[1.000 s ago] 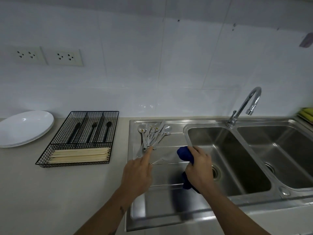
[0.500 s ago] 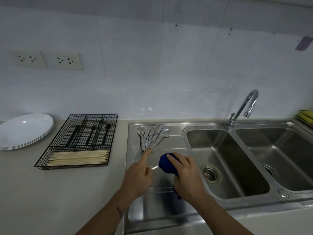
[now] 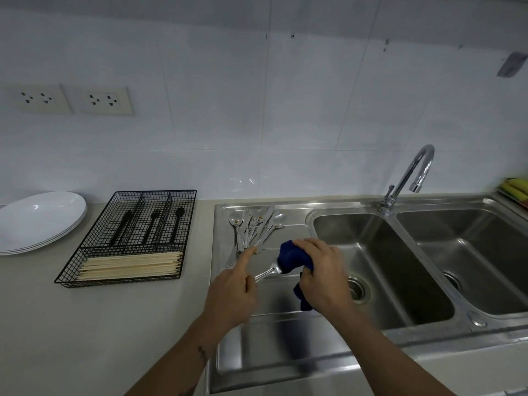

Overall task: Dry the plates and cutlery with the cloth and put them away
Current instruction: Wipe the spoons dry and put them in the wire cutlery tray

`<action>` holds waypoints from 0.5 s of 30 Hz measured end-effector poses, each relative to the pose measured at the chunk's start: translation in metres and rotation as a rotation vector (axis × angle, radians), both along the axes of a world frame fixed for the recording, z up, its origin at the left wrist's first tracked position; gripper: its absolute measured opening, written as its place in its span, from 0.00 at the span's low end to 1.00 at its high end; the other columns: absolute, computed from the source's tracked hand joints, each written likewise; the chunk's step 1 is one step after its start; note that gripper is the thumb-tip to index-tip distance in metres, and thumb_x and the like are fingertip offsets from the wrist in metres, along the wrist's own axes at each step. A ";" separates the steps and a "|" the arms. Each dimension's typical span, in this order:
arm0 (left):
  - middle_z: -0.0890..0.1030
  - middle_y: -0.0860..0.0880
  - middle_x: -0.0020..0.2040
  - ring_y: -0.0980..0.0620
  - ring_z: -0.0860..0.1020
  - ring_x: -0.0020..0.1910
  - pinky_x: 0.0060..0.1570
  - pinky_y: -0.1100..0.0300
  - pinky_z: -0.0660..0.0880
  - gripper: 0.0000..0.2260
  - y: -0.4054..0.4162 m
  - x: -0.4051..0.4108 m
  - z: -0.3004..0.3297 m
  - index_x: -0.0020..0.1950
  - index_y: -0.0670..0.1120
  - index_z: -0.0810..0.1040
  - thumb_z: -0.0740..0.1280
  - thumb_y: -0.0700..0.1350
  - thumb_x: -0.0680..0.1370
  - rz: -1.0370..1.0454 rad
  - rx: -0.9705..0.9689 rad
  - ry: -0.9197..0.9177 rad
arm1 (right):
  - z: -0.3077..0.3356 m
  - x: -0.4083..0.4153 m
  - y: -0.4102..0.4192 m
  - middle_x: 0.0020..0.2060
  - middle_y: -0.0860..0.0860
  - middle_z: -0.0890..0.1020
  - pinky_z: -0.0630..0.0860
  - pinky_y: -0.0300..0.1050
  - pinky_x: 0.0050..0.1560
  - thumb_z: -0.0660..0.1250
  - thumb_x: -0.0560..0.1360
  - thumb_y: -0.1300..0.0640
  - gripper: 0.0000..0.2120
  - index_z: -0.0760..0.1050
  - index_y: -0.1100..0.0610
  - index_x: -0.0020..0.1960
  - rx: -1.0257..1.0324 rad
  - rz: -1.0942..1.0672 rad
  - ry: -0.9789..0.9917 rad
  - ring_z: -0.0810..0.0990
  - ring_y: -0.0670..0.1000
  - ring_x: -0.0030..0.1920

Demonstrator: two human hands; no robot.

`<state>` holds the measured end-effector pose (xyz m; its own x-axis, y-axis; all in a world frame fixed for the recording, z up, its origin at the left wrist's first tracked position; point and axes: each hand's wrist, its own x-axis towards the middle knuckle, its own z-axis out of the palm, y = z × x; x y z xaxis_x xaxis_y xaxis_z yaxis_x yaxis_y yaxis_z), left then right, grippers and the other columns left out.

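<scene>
Utensil (image 3: 267,273) handle lower-left (head cloth-wrapped)

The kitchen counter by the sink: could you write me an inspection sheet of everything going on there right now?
Surface: pale counter with a steel drainboard and double sink.
Job's things: blue cloth wrapped round one end of a piece of cutlery; loose pile of cutlery on the drainboard; stacked white plates; wire cutlery tray holding black utensils and chopsticks.
Clutter: yellow-green items at the far right edge, too cut off to name.
Hands: left hand grips the cutlery handle, forefinger straight; right hand grips the cloth.
Cables: nothing seen.
Surroundings: tiled wall, two sockets, tap.
</scene>
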<state>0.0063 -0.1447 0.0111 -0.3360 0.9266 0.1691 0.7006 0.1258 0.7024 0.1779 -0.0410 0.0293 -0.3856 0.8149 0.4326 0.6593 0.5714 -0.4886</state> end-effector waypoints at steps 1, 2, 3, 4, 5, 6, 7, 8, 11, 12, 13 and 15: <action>0.75 0.49 0.28 0.55 0.69 0.24 0.25 0.63 0.67 0.28 0.001 0.001 0.000 0.77 0.58 0.58 0.62 0.41 0.79 -0.007 0.002 -0.009 | 0.001 -0.003 -0.002 0.60 0.49 0.77 0.65 0.41 0.55 0.66 0.65 0.71 0.30 0.76 0.50 0.64 0.012 -0.025 -0.017 0.72 0.54 0.54; 0.75 0.48 0.28 0.55 0.70 0.24 0.25 0.64 0.67 0.28 0.002 0.003 0.001 0.77 0.58 0.59 0.62 0.41 0.79 -0.012 0.011 -0.024 | 0.002 -0.006 -0.005 0.62 0.50 0.76 0.68 0.44 0.57 0.66 0.66 0.70 0.30 0.75 0.51 0.65 0.009 -0.030 -0.042 0.71 0.55 0.55; 0.75 0.48 0.29 0.55 0.70 0.25 0.25 0.64 0.67 0.28 0.003 0.006 0.002 0.77 0.58 0.60 0.62 0.41 0.79 -0.013 0.024 -0.037 | 0.000 -0.009 -0.009 0.65 0.51 0.74 0.70 0.48 0.60 0.66 0.67 0.68 0.31 0.73 0.52 0.68 0.000 -0.001 -0.081 0.70 0.56 0.59; 0.76 0.49 0.29 0.55 0.71 0.25 0.26 0.65 0.67 0.27 0.005 0.007 0.003 0.77 0.57 0.60 0.62 0.41 0.79 -0.012 0.033 -0.041 | -0.003 -0.012 -0.013 0.69 0.52 0.71 0.70 0.53 0.64 0.67 0.68 0.67 0.32 0.70 0.52 0.70 -0.020 0.056 -0.134 0.68 0.57 0.64; 0.76 0.50 0.30 0.55 0.72 0.26 0.26 0.66 0.68 0.27 0.006 0.008 0.004 0.76 0.57 0.60 0.62 0.41 0.79 -0.010 0.040 -0.039 | -0.007 -0.014 -0.019 0.72 0.53 0.67 0.67 0.55 0.69 0.67 0.69 0.66 0.34 0.67 0.52 0.73 -0.038 0.131 -0.188 0.64 0.58 0.69; 0.76 0.51 0.31 0.56 0.73 0.27 0.27 0.66 0.68 0.27 0.008 0.008 0.004 0.76 0.57 0.60 0.62 0.41 0.79 -0.007 0.044 -0.039 | -0.013 -0.015 -0.025 0.74 0.54 0.63 0.63 0.55 0.72 0.68 0.69 0.65 0.36 0.64 0.52 0.74 -0.034 0.207 -0.240 0.59 0.58 0.73; 0.76 0.51 0.31 0.56 0.74 0.27 0.27 0.67 0.68 0.27 0.009 0.007 0.004 0.76 0.57 0.60 0.63 0.41 0.79 -0.005 0.043 -0.042 | -0.019 -0.015 -0.029 0.76 0.54 0.61 0.60 0.55 0.73 0.69 0.69 0.65 0.37 0.61 0.52 0.75 -0.017 0.271 -0.285 0.55 0.59 0.75; 0.76 0.52 0.30 0.57 0.74 0.28 0.27 0.68 0.68 0.28 0.008 0.006 0.003 0.76 0.57 0.60 0.63 0.41 0.79 -0.004 0.036 -0.046 | -0.025 -0.014 -0.032 0.76 0.54 0.58 0.58 0.54 0.74 0.69 0.68 0.65 0.39 0.59 0.52 0.76 -0.012 0.313 -0.314 0.52 0.58 0.76; 0.74 0.51 0.27 0.56 0.72 0.25 0.26 0.66 0.68 0.29 0.003 0.007 0.000 0.77 0.58 0.58 0.62 0.40 0.79 -0.021 -0.003 -0.054 | -0.035 -0.009 -0.023 0.76 0.50 0.58 0.62 0.50 0.73 0.66 0.68 0.68 0.39 0.59 0.50 0.76 -0.149 0.280 -0.250 0.57 0.55 0.75; 0.72 0.51 0.26 0.56 0.71 0.24 0.25 0.66 0.67 0.29 0.002 0.009 -0.001 0.77 0.58 0.57 0.62 0.40 0.79 -0.027 -0.012 -0.059 | -0.036 -0.008 -0.019 0.74 0.49 0.61 0.66 0.48 0.70 0.64 0.68 0.69 0.38 0.61 0.50 0.75 -0.207 0.239 -0.207 0.62 0.54 0.72; 0.71 0.51 0.26 0.56 0.70 0.23 0.25 0.66 0.66 0.29 0.001 0.010 -0.002 0.77 0.58 0.57 0.61 0.40 0.79 -0.031 -0.016 -0.061 | -0.033 -0.009 -0.018 0.72 0.48 0.64 0.68 0.47 0.68 0.63 0.68 0.70 0.37 0.63 0.50 0.74 -0.241 0.199 -0.163 0.66 0.53 0.69; 0.70 0.52 0.25 0.56 0.69 0.23 0.25 0.66 0.65 0.29 0.001 0.009 -0.004 0.77 0.58 0.58 0.61 0.40 0.79 -0.035 -0.011 -0.059 | -0.029 -0.014 -0.017 0.67 0.47 0.71 0.69 0.41 0.64 0.61 0.67 0.71 0.34 0.68 0.52 0.71 -0.300 0.134 -0.024 0.71 0.50 0.64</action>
<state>0.0151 -0.1440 0.0073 -0.3119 0.9397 0.1399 0.6625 0.1096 0.7410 0.1644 -0.0580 0.0004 -0.5051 0.8460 0.1710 0.6011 0.4870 -0.6336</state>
